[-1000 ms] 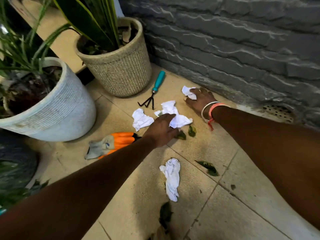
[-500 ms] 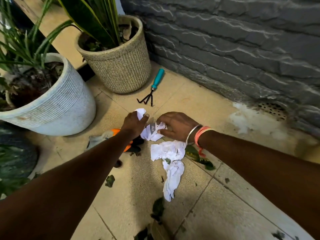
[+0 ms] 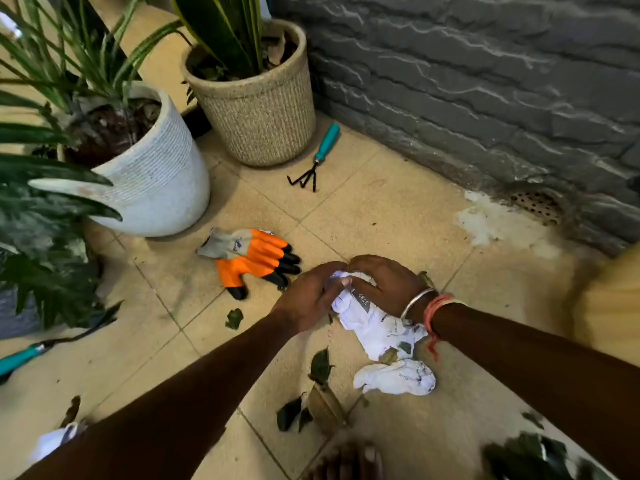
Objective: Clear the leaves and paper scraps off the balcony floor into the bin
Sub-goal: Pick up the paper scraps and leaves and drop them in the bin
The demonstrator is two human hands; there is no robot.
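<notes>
Here my left hand (image 3: 306, 299) and right hand (image 3: 384, 285) clutched a bunch of paper scraps (image 3: 375, 327) on the balcony floor (image 3: 381, 209).
Both hands were curled round the top of the bunch, while the rest of it lay on the tiles and trailed out under my right wrist. A second crumpled paper (image 3: 398, 377) sat just beside it, with dark leaves (image 3: 320, 365) near by. An orange glove (image 3: 252, 258) lay just left of my hands, near the white pot (image 3: 159, 188).
</notes>
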